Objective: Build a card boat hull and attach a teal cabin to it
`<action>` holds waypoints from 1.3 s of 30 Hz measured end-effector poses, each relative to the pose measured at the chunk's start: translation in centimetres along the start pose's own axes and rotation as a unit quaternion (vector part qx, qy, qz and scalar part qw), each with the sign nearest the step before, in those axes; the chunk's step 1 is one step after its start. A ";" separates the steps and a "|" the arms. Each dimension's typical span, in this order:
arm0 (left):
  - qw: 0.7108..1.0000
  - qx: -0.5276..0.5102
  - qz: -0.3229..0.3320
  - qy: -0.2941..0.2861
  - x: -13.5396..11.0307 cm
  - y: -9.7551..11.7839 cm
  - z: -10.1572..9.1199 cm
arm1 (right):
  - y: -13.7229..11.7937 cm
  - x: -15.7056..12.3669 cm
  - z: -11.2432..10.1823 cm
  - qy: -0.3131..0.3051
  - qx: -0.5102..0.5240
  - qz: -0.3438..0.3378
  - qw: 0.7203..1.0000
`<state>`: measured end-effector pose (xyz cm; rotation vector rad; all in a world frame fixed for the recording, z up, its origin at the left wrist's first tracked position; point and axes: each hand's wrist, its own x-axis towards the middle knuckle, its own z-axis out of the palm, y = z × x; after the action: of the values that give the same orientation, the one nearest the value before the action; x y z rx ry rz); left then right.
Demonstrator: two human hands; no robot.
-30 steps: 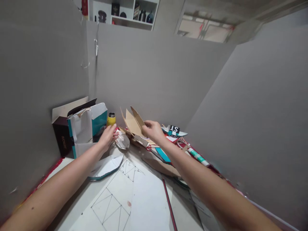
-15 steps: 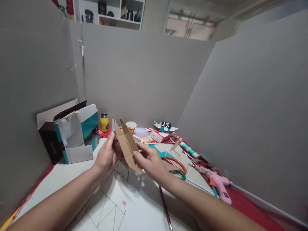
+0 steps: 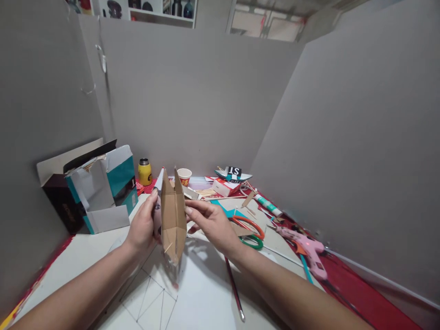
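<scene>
A folded cardboard boat shape (image 3: pixel 173 211) with a brown inside and pointed ends is held up over the table. My left hand (image 3: pixel 144 222) grips its printed outer side from the left. On its right side rests my right hand (image 3: pixel 208 222), thumb and fingers closed at the wall's edge. A small pale sliver sticks out near the lower end, where the surface looks shiny and clear. Beneath lies white paper (image 3: pixel 195 293) with triangles drawn in dark lines (image 3: pixel 149 298). A dark red pencil (image 3: pixel 234 288) lies below my right wrist.
Orange- and green-handled scissors (image 3: pixel 252 240) lie right of my hand, near a pink glue gun (image 3: pixel 307 250). Opened boxes (image 3: pixel 117 178) stand at left. Behind are a yellow bottle (image 3: pixel 145 173), a paper cup (image 3: pixel 184 176) and another boat shape (image 3: pixel 233 174). Grey partitions (image 3: pixel 182 101) enclose the table.
The cardboard boat shape has turned more upright, its open inside now facing me. Both hands have shifted slightly left with it and keep their hold. The view has tilted down a little.
</scene>
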<state>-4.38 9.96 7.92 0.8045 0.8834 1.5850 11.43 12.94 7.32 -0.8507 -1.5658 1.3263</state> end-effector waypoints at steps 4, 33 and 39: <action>0.999 0.039 0.015 -0.018 0.0 -1.1 -0.3 | 0.3 0.0 -0.3 -0.003 0.001 0.007 1.000; 0.998 0.040 -0.030 -0.036 -0.5 -1.1 0.0 | 0.4 -0.8 -0.7 -0.061 -0.024 0.051 0.997; 0.998 0.011 -0.040 -0.041 -0.5 -0.9 0.2 | 0.6 -0.5 -1.2 -0.081 0.012 0.053 0.995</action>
<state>-3.66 9.58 7.18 0.8345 0.8652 1.4638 12.65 13.05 6.64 -0.8387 -1.6451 1.5188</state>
